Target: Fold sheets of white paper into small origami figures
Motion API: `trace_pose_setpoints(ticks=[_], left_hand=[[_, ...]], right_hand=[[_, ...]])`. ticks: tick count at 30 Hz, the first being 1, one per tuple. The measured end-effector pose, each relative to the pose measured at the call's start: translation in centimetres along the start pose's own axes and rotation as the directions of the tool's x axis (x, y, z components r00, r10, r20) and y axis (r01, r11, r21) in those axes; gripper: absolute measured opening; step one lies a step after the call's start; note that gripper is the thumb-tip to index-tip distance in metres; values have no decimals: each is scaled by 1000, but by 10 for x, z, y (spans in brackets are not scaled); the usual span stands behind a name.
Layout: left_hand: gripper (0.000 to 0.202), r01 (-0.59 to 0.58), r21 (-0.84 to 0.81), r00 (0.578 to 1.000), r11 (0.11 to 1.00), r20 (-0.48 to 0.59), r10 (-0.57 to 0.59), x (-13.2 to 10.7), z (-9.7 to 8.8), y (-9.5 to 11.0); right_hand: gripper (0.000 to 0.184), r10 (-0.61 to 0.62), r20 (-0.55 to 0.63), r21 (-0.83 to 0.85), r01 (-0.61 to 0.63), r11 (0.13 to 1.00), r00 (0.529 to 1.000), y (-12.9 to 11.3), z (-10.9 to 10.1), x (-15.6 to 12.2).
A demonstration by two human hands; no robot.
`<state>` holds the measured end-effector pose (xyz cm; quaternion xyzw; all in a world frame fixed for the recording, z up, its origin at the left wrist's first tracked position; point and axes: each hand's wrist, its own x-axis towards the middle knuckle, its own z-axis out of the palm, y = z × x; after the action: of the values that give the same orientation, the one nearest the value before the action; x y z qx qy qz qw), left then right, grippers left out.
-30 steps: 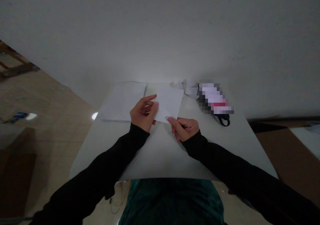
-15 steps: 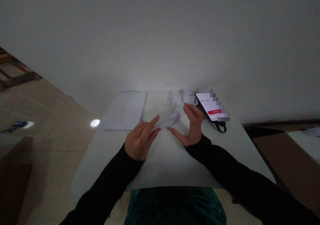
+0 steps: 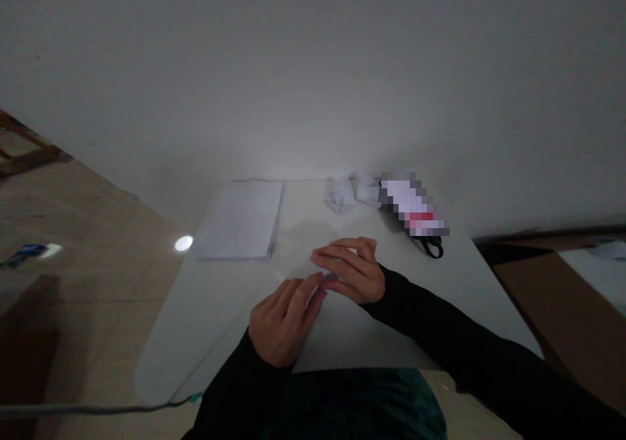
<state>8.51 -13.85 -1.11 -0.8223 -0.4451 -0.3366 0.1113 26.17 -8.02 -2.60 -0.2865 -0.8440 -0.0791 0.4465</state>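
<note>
Left fingers (image 3: 298, 300) and right fingers (image 3: 342, 255) curled, pinching small folded paper (image 3: 330, 278) between them, mostly hidden. Paper stack (image 3: 239, 220) on tabletop (image 3: 220, 316) ahead-left of fingers. Ahead: two folded paper scraps (image 3: 341, 194). Ahead-right: phone (image 3: 408, 204), screen pixelated, unreadable; black strap (image 3: 433, 248) beside it.

Wht paper (image 3: 330, 278), blk sleeves (image 3: 430, 306)

You're in plain indoor room, reads like bare office or spare workroom more than home, though can't say for sure. Blank white wall (image 3: 313, 68) right behind white table (image 3: 210, 316), tiled floor (image 3: 98, 218) beside it, wooden frame (image 3: 24, 146) off left. Stack of paper (image 3: 242, 221) and phone (image 3: 411, 205) on table.
</note>
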Motion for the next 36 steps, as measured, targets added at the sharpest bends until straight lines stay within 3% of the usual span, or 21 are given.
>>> trace_pose_setpoints(ticks=[4,7,13,17,22,29,34,36], left_hand=[[39,123,-111,992,986,20,-122,-10,1,2],[36,250,-315,964,916,173,-204,-12,-3,2],[28,585,-533,811,611,414,-414,-9,-3,0],[28,627,-545,779,557,426,-460,-8,-2,0],[27,583,-523,812,621,357,-462,-9,0,-2],[21,562,-317,815,764,53,-577,-21,7,-13],[14,353,-77,932,933,-65,-358,-19,8,-20],[12,217,-104,972,971,-66,-225,-17,9,-19]], right_hand=[[23,-40,36,89,37,995,999,1,0,-2],[16,-68,9,143,66,987,998,0,0,-2],[13,-64,-6,243,63,968,998,-5,9,-3],[10,-80,-8,212,80,974,997,-7,14,-3],[8,-128,-86,235,145,961,988,-7,3,2],[17,-122,26,414,101,905,992,-14,-12,-8],[20,-117,84,428,71,901,990,-9,-17,-32],[18,-127,106,376,78,923,986,-2,-16,-43]])
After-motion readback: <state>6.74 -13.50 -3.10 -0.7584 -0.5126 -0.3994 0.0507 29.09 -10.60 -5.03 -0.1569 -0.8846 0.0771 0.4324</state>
